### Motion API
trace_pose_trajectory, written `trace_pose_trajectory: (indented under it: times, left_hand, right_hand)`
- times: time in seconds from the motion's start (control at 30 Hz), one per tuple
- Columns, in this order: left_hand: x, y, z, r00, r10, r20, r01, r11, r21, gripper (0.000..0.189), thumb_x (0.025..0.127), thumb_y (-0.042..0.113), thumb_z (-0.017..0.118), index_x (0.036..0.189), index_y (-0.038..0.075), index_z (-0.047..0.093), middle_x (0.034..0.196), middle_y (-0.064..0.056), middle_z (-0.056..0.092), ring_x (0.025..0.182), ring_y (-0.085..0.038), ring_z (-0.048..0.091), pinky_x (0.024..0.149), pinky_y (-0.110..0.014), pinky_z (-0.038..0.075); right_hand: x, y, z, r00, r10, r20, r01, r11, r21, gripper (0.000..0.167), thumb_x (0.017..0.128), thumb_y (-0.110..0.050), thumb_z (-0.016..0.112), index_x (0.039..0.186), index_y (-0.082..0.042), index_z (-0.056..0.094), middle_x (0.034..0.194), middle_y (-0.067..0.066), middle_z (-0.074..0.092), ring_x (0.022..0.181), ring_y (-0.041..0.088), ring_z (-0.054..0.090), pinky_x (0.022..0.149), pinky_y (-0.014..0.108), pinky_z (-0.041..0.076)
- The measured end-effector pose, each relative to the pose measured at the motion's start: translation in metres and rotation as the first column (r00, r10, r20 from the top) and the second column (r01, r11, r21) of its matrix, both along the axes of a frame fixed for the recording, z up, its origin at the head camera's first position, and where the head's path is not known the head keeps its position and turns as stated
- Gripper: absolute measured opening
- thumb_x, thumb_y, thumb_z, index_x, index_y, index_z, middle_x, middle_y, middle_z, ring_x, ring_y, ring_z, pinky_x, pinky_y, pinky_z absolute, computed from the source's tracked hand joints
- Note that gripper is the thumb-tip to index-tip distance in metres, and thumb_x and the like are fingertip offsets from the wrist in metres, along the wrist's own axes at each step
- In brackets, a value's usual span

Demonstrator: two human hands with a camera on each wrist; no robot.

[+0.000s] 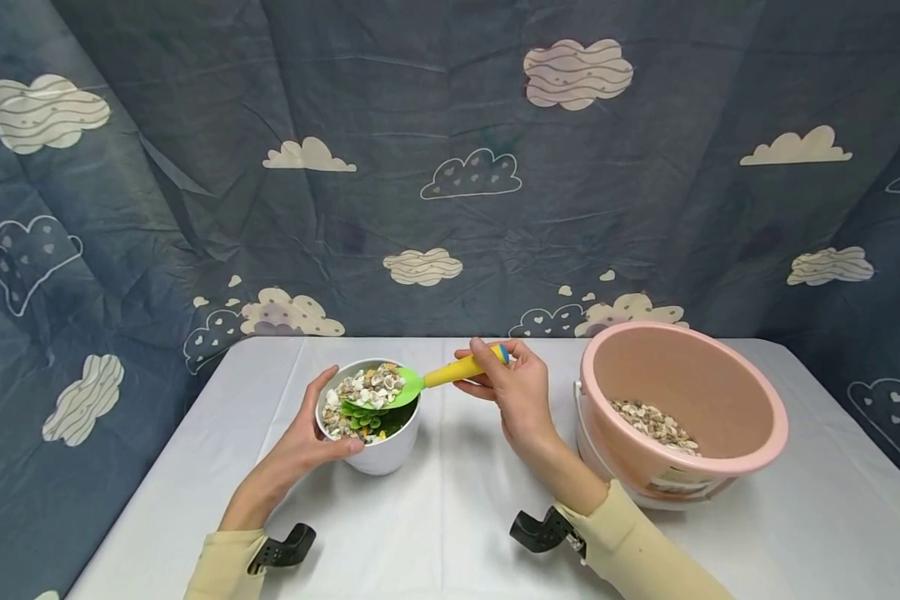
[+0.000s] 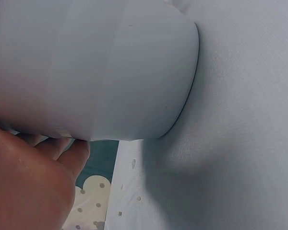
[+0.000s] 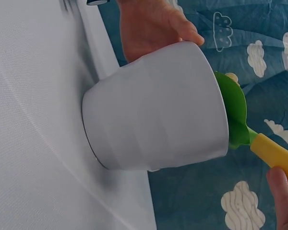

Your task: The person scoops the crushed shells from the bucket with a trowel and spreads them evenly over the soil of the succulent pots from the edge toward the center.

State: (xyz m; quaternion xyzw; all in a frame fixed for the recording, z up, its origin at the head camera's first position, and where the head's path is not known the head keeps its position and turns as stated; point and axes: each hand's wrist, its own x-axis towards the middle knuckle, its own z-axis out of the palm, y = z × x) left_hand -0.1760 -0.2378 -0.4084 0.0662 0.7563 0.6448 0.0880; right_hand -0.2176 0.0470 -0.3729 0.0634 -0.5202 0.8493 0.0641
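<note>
My left hand (image 1: 303,442) grips a white flower pot (image 1: 384,457) that stands on the table, thumb near the front rim and fingers round the far side. A green succulent (image 1: 363,419) grows in the pot, with small shells and pebbles around part of it. Between thumb and fingers, my right hand (image 1: 516,392) holds a toy shovel by its yellow handle (image 1: 450,372). The shovel's green blade (image 3: 234,108) lies over the pot's opening, bearing a heap of small shells (image 1: 378,385). In the left wrist view, the pot's wall hides most of the fingertips.
On the right of the white table (image 1: 450,533) stands a pink bucket (image 1: 772,425) with a layer of small shells (image 1: 656,427) inside and a handle hanging down. A dark cloth with cloud prints (image 1: 390,217) hangs behind the table.
</note>
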Motion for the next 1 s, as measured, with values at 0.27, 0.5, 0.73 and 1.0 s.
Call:
trace_pose_trajectory:
  times: [0.27,0.5,0.73,1.0]
  left_hand:
    - [-0.0010,-0.0007,-0.0005,1.000,-0.004,-0.009,0.004,1.000,0.003,0.108,0.077,0.018,0.081,0.157,0.030,0.010,0.154,-0.021,0.018,0.139,-0.038,0.027,0.108,-0.050,0.028]
    - [-0.0010,-0.0013,-0.0010,1.000,-0.008,-0.006,0.008,1.000,-0.001,0.108,0.078,0.018,0.081,0.157,0.031,0.009,0.155,-0.021,0.017,0.139,-0.038,0.027,0.107,-0.049,0.030]
    - [-0.0017,-0.0018,-0.0004,1.000,-0.006,-0.007,0.006,1.000,-0.005,0.107,0.078,0.019,0.081,0.156,0.033,0.010,0.154,-0.020,0.018,0.139,-0.038,0.027,0.107,-0.049,0.029]
    - [-0.0012,-0.0010,-0.0004,1.000,-0.011,0.003,0.011,1.000,0.008,0.108,0.078,0.018,0.082,0.157,0.030,0.009,0.155,-0.019,0.017,0.140,-0.036,0.026,0.108,-0.049,0.029]
  right_hand:
    - [-0.0022,-0.0018,-0.0015,1.000,-0.017,-0.003,0.017,1.000,0.009,0.032,0.089,-0.017,0.075,0.097,0.005,0.053,0.090,0.019,0.073,0.080,0.033,0.072,0.072,0.048,0.057]
    - [-0.0038,-0.0020,-0.0006,0.999,-0.020,0.025,0.020,1.000,0.014,0.034,0.088,-0.018,0.076,0.099,0.005,0.053,0.089,0.018,0.073,0.079,0.032,0.072,0.070,0.047,0.057]
    - [-0.0061,-0.0023,0.0002,0.998,-0.016,0.057,0.015,1.000,0.013,0.036,0.088,-0.021,0.077,0.097,0.004,0.052,0.091,0.019,0.073,0.079,0.031,0.072,0.068,0.047,0.057]
    - [-0.0068,-0.0029,-0.0014,0.995,-0.026,0.096,0.024,1.000,0.021,0.033,0.088,-0.018,0.076,0.093,0.002,0.050,0.091,0.020,0.073,0.078,0.031,0.072,0.067,0.047,0.057]
